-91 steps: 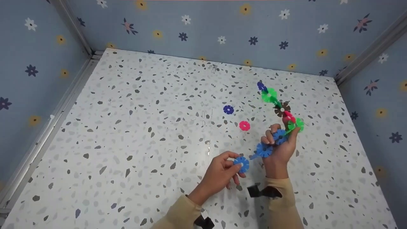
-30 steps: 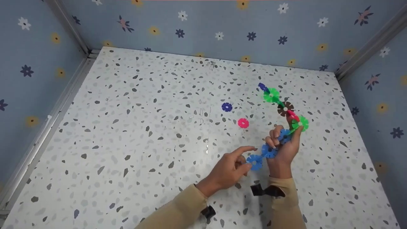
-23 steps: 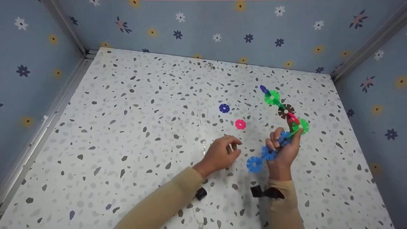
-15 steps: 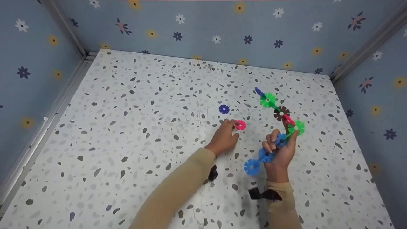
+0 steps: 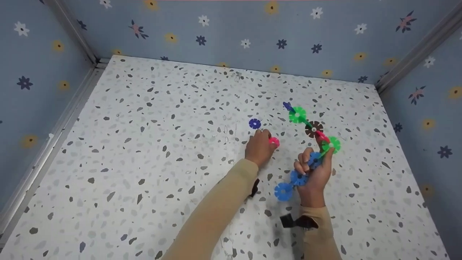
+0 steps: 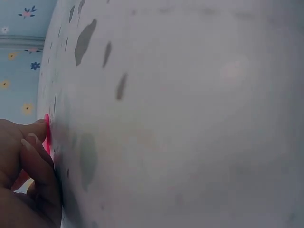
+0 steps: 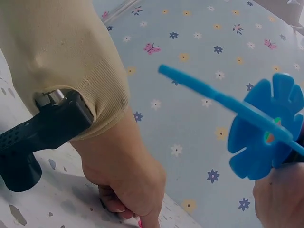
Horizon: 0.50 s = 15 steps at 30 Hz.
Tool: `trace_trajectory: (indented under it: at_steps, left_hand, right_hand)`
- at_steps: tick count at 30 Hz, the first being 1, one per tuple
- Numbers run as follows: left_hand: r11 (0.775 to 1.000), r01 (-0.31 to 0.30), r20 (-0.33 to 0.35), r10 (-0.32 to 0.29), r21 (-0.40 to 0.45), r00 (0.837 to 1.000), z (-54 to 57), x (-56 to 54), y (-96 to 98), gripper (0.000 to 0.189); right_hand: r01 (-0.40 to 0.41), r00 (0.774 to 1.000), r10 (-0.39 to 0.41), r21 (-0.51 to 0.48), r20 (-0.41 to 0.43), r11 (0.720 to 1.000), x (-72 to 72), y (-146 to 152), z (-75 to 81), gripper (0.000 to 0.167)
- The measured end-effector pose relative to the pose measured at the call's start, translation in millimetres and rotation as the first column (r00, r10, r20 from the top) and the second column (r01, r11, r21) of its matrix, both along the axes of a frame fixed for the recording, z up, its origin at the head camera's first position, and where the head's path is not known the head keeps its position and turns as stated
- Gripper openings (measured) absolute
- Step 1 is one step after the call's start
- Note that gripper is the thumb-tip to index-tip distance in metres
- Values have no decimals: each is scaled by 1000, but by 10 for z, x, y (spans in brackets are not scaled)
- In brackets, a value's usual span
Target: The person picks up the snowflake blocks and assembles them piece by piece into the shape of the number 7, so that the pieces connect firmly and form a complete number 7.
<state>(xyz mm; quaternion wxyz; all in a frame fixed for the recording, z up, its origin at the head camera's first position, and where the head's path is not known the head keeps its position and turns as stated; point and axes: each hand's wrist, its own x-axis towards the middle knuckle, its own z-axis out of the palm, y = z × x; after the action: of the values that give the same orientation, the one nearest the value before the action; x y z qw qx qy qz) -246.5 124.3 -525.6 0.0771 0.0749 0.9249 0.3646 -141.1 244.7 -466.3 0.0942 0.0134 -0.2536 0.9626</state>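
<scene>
In the head view my left hand [image 5: 259, 147] reaches down to a pink notched disc [image 5: 275, 141] on the table, its fingers and thumb at the disc's edge. The left wrist view shows the same pink disc [image 6: 47, 133] edge-on against the tabletop, with the fingers curled at it. My right hand [image 5: 317, 182] grips a chain of interlocking snowflake discs, raised above the table. From the far end, the chain has a dark blue disc [image 5: 287, 106], a green disc [image 5: 297, 115], a brown disc [image 5: 314, 129], further pink and green pieces, then blue discs [image 5: 283, 191] nearest me.
A loose dark blue disc [image 5: 255, 123] lies just beyond my left hand. The white speckled tabletop [image 5: 151, 151] is bounded by flower-patterned blue panels [image 5: 231, 32] at the back and sides. A black wrist camera [image 5: 287, 220] sits on the right sleeve.
My left hand joined a blue disc to the chain's near end, let go, and moved forward to the pink disc. The right hand keeps its grip; the chain has shifted slightly left.
</scene>
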Motion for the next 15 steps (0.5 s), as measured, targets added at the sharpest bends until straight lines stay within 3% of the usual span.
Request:
trace_trajectory:
  at_steps: [5, 8, 11, 15]
  left_hand:
    - [990, -7, 5, 7, 139, 1000, -35, 54, -65, 29]
    - [966, 20, 2, -22, 257, 1000, -50, 118, -137, 21]
    - [905, 52, 18, -66, 421, 998, -32, 207, -229, 14]
    - [779, 54, 91, -141, 625, 986, 67, 384, -368, 13]
  right_hand:
    - [14, 1000, -14, 8, -8, 1000, -21, -6, 53, 42]
    - [14, 1000, -15, -18, -20, 1000, -39, -4, 90, 44]
    - [22, 999, -24, -37, -29, 999, -71, -2, 134, 46]
    - [31, 999, -33, -58, -35, 998, -132, 6, 215, 47]
